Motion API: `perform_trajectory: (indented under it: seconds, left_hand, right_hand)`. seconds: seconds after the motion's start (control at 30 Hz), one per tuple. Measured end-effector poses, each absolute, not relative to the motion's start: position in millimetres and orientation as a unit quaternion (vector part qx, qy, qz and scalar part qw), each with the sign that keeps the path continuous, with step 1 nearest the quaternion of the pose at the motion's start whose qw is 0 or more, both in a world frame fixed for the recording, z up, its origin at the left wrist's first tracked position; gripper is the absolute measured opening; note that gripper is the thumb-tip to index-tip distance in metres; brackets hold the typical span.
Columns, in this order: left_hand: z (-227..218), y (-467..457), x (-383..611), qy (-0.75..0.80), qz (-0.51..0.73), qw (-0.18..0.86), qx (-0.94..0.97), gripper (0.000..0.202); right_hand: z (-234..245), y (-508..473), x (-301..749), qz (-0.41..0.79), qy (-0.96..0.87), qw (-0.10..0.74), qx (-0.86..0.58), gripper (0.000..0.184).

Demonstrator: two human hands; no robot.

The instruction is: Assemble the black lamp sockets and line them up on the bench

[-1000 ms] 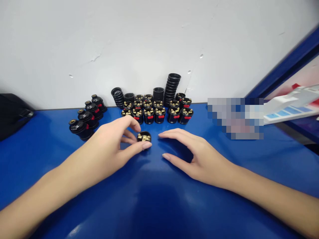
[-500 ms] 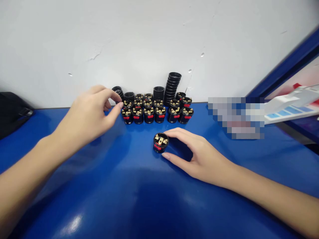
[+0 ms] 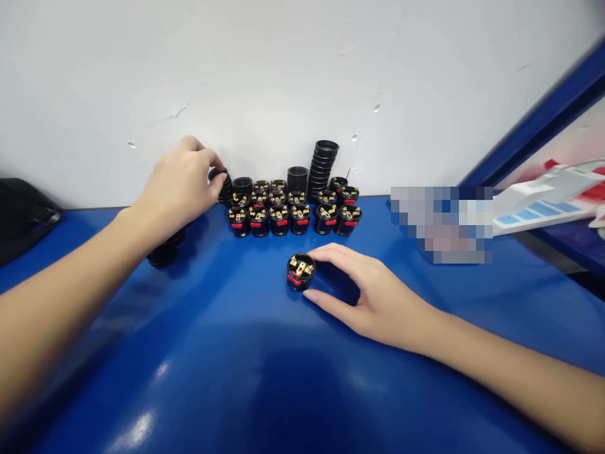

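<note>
A single black socket core with brass contacts and a red tab stands alone on the blue table. My right hand rests beside it, thumb and forefinger curved around it and touching its side. My left hand reaches to the back left, its fingers closed on the top of a leaning stack of black threaded rings. Rows of several like socket cores stand by the wall between the ring stacks.
A taller stack of black rings stands against the white wall. Assembled black lamp holders lie partly hidden under my left wrist. A black bag sits far left. A white and blue object lies at the right.
My left hand let go of the single socket core, rose to the back left and closed on the ring stack. The core shifted right, against my right hand's fingers.
</note>
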State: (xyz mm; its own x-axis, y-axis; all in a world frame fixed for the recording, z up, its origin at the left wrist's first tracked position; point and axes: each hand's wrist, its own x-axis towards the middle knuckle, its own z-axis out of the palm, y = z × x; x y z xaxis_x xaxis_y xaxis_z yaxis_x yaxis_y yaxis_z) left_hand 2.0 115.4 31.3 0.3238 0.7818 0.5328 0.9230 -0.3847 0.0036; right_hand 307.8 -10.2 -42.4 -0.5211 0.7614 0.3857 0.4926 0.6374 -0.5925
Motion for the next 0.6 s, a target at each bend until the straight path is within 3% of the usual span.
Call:
perform_trajectory:
  seconds: [0.23,0.6]
  left_hand:
    - [30.0,122.2,13.6,-0.476,-0.14,0.237,-0.835,0.028]
    - [28.1,136.3,18.8,-0.464,-0.125,0.209,-0.852,0.031]
  right_hand:
    - [-40.7,-9.8,307.5,0.219,-0.844,0.316,-0.373,0.03]
    - [-41.8,-10.5,308.0,0.214,-0.846,0.323,-0.367,0.03]
